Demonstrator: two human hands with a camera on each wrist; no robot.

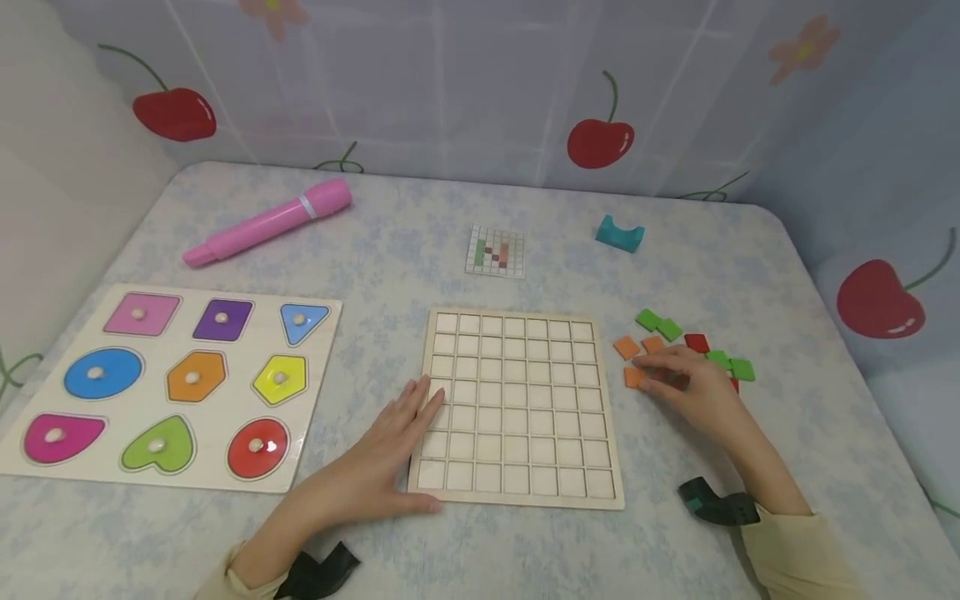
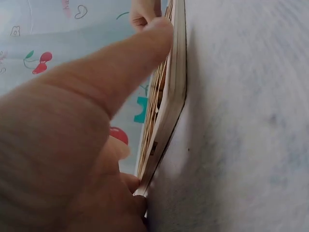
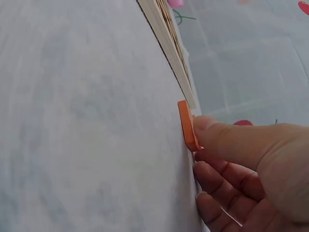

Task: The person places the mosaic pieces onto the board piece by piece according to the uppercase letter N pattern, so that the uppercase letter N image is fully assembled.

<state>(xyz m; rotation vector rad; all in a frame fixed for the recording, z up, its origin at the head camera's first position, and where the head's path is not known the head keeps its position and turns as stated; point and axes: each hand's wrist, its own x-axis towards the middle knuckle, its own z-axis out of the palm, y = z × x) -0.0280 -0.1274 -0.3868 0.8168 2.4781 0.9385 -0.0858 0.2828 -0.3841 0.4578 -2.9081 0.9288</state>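
Observation:
A square wooden grid board (image 1: 517, 405) lies on the table between the two hands, its cells bare. My left hand (image 1: 382, 454) rests at the board's left side, fingers spread along the edge and thumb by the near corner. The left wrist view shows that thumb (image 2: 130, 60) lying against the board's edge. At the board's right, my right hand (image 1: 697, 392) pinches an orange square tile (image 1: 633, 377) between thumb and index finger. In the right wrist view the thumb tip presses the orange tile (image 3: 187, 126), its other fingers curled near the tabletop. The hand partly hides several tiles.
Green tiles (image 1: 658, 323), other orange tiles (image 1: 626, 347) and red tiles (image 1: 696, 342) lie around the right hand. A small pattern card (image 1: 495, 252) and a teal curved block (image 1: 620, 234) lie beyond the board. A shape puzzle (image 1: 161, 400) and a pink marker-like stick (image 1: 268, 223) are at left.

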